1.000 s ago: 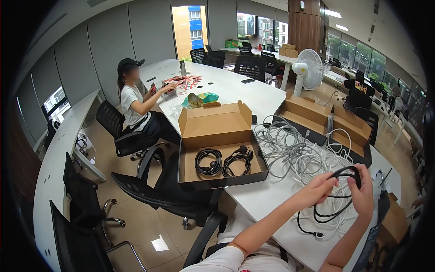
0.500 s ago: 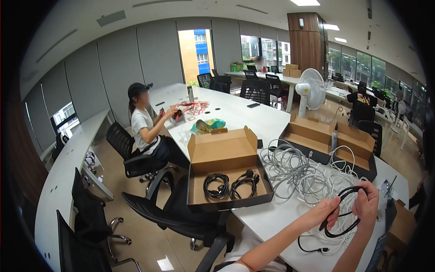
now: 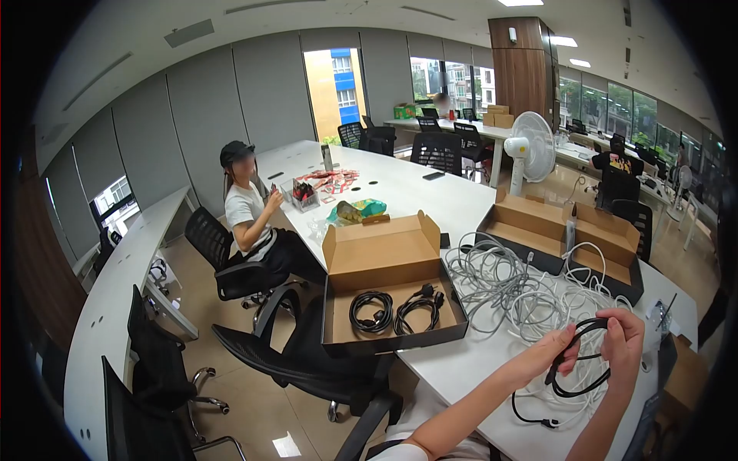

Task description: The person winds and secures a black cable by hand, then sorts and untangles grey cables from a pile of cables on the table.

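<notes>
My left hand (image 3: 561, 352) is closed on the left side of a coiled black cable (image 3: 573, 393), and my right hand (image 3: 621, 338) grips the coil's upper right side. One loose end of this cable hangs to the lower left and ends in a black plug (image 3: 549, 422) over the table. Beneath and behind the hands lies a tangle of white and grey cables (image 3: 523, 300). To the left, an open cardboard box (image 3: 384, 265) holds two coiled black cables, one at the left (image 3: 371, 313) and one at the right (image 3: 419, 310).
Two open boxes (image 3: 530, 223) stand behind the tangle on the white table (image 3: 438, 376). A person (image 3: 250, 203) sits at the table's far left beside a small clear bin (image 3: 301, 197). A white fan (image 3: 532, 150) stands behind. Black chairs (image 3: 307, 361) are at the lower left.
The view has tilted up since the first frame. My hands have drawn the black cable into a rounder, tighter coil. The seated person's hand has moved away from the bin.
</notes>
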Demonstrator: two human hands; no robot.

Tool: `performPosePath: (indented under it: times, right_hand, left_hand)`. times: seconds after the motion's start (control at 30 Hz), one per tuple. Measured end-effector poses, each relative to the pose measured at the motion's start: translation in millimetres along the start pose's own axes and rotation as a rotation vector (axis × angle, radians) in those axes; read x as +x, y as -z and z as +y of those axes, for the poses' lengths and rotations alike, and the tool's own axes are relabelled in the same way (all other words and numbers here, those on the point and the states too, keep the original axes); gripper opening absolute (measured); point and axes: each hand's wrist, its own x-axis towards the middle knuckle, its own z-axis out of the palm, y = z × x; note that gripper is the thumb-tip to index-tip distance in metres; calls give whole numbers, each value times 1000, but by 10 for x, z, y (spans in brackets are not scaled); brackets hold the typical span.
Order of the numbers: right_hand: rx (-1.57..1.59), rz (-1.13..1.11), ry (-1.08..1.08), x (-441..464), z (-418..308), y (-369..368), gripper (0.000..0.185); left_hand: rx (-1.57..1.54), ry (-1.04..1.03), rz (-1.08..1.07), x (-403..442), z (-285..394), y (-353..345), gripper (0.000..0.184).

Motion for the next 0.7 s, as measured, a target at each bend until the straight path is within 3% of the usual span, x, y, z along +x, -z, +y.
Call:
performPosePath:
  times: [0.07, 0.3, 0.43, 0.7]
  right_hand:
    - [-57, 18, 12, -43, -11, 19, 18]
    - [64, -21, 88, -116, 69, 17, 22]
    - [83, -130, 90, -69, 80, 46, 29]
    - [-85, -163, 79, 42, -3, -105, 36]
  left_hand:
    - [100, -100, -5, -7, 78, -51, 49]
    - [-418, 42, -334, -157, 272, -112, 34]
    - [-506, 78, -409, -144, 154, -64, 30]
    - [-323, -17, -197, -176, 291, -65, 28]
